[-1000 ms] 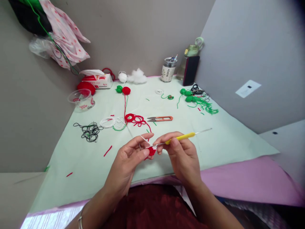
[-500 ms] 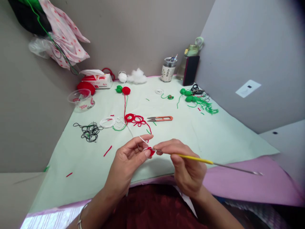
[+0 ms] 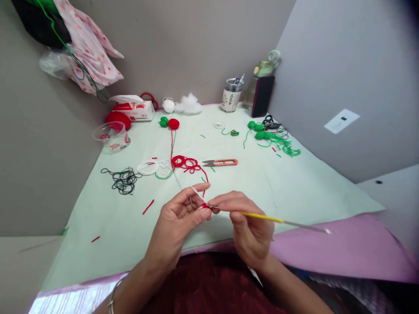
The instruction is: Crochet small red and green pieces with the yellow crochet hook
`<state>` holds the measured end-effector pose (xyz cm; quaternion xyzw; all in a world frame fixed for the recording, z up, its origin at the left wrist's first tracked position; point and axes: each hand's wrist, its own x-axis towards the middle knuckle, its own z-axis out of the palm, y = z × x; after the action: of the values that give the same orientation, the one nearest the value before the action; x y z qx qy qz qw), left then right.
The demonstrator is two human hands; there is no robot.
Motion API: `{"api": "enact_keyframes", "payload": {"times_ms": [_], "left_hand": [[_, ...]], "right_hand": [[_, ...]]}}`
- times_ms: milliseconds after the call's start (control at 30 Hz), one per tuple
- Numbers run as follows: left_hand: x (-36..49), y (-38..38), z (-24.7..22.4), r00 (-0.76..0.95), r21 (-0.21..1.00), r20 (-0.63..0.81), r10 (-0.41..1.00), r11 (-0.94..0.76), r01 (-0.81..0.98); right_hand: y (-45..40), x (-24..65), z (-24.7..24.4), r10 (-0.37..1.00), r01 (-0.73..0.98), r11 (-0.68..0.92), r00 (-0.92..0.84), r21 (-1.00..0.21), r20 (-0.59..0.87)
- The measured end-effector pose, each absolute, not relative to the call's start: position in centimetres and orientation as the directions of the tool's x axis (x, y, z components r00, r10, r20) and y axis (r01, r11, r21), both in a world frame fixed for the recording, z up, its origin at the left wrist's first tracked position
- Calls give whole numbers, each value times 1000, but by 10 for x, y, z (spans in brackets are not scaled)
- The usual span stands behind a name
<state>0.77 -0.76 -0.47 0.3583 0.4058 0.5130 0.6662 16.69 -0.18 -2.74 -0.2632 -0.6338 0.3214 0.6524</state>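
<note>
The small red crocheted piece of yarn (image 3: 205, 206) is pinched between the thumb and fingertips of the left hand (image 3: 176, 218), whose index finger is raised with a thin white yarn strand (image 3: 197, 192) drawn over it. By the right hand (image 3: 250, 220) the slim metal crochet hook with a yellow handle (image 3: 262, 216) is gripped between thumb and fingers; its working end is held at the piece, its other end pointed to the right. Whether a loop is caught on the tip cannot be told, as it is covered by fingertips.

The piece is held above the near middle of the pale green cloth (image 3: 314, 187). Some red fabric appears to be formed, but it is judged unfinished: it is joined by a red yarn strand (image 3: 207, 179) to the loose red yarn loops (image 3: 190, 165) just beyond, and neither the red nor the white is seen to be cut off. How many stitches are left cannot be told.

Farther right, the orange-handled thread snips (image 3: 225, 162) are left lying, held by neither hand. On the far side, a small green-and-red yarn piece (image 3: 234, 133) and, to its right, rounded green yarn pieces with long tails (image 3: 260, 135) are laid down, their ends seemingly untrimmed. The fluffy white fibre clump (image 3: 189, 105) is placed by the far wall.
</note>
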Motion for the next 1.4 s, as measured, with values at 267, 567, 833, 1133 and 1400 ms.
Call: {"api": "enact_keyframes", "payload": {"times_ms": [267, 567, 833, 1133, 1400], "left_hand": [[4, -8, -4, 194, 896, -168, 966, 232, -379], [-2, -6, -6, 148, 957, -75, 986, 113, -268], [-3, -11, -4, -2, 990, 97, 995, -97, -98], [-5, -7, -4, 67, 993, 20, 998, -12, -119], [-1, -10, 5, 30, 997, 39, 999, -37, -69]], "right_hand": [[2, 164, -38, 907, -366, 392, -2, -844, 422], [1, 171, -33, 892, -327, 429, 4, -842, 453], [-2, 173, -28, 850, -248, 509, -5, -824, 527], [2, 173, -29, 863, -368, 441, -78, -819, 500], [-2, 176, -16, 735, -49, 671, -86, -739, 673]]}}
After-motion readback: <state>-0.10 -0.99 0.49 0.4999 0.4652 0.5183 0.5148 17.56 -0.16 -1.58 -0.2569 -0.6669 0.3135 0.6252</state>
